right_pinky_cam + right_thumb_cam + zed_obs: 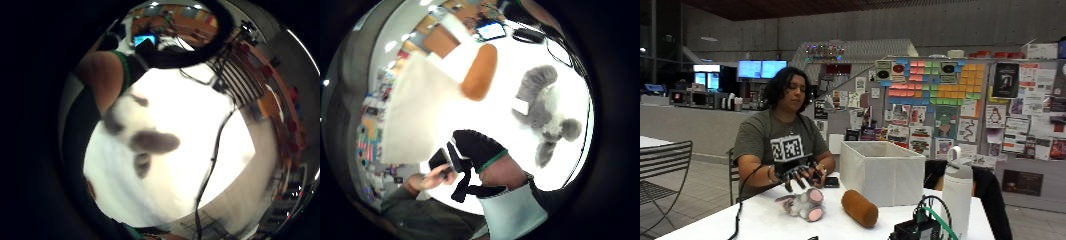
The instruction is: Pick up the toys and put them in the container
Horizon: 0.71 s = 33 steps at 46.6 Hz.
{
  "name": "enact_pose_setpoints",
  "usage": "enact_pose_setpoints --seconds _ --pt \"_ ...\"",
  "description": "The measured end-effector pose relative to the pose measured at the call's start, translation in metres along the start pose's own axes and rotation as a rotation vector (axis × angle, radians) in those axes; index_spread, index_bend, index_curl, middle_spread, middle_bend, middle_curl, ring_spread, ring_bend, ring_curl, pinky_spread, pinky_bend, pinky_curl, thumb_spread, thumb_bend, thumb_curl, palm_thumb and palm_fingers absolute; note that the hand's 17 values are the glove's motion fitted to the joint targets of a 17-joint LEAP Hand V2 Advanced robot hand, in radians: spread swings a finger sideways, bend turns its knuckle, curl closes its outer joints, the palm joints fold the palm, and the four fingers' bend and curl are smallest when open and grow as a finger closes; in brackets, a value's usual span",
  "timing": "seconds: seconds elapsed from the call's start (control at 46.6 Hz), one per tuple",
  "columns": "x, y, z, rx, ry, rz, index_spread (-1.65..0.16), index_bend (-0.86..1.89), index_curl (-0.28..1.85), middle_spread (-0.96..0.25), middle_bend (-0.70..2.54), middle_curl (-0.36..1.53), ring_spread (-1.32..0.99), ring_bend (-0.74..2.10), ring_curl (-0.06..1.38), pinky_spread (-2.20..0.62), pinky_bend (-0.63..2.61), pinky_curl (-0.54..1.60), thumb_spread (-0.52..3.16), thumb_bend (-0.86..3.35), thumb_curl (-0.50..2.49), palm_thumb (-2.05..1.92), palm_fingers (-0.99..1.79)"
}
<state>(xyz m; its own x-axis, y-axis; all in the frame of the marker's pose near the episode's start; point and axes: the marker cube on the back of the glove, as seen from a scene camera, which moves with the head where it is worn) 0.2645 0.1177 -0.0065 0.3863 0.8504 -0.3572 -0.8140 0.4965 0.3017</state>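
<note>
A grey plush toy point(804, 202) with pink ears lies on the white table point(763, 222) in front of the seated person. My gloved right hand point(796, 175) hovers just above it, fingers spread and hanging down, holding nothing. The person's bare hand point(820, 172) is right beside the glove. A brown cylinder-shaped plush point(859, 208) lies to the right of the grey toy, in front of the white fabric container point(883, 172). The thumb side palm view shows the grey toy point(545, 105), the brown plush point(480, 72), the container point(420, 110) and a gloved finger point(476, 147).
A white bottle point(958, 195) stands at the table's right side, with a black device and cables point(919, 227) in front of it. A black phone point(832, 181) lies near the container. A cable point(215, 155) runs across the table. A metal chair point(663, 170) stands at the left.
</note>
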Motion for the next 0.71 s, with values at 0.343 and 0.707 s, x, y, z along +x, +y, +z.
enact_pose_setpoints --seconds 0.343,0.707 --pt "0.006 -0.011 0.091 0.187 0.108 0.123 -0.39 0.01 0.03 -0.16 0.28 0.26 -0.3 1.1 0.29 -0.23 1.06 0.36 1.12 0.05 0.27 0.11 0.79" --pt "-0.158 0.016 -0.109 0.533 -0.435 -0.364 -0.36 0.15 0.01 -0.31 0.71 0.46 -0.28 1.38 0.47 -0.38 0.97 0.4 1.1 0.17 0.45 0.49 1.15"
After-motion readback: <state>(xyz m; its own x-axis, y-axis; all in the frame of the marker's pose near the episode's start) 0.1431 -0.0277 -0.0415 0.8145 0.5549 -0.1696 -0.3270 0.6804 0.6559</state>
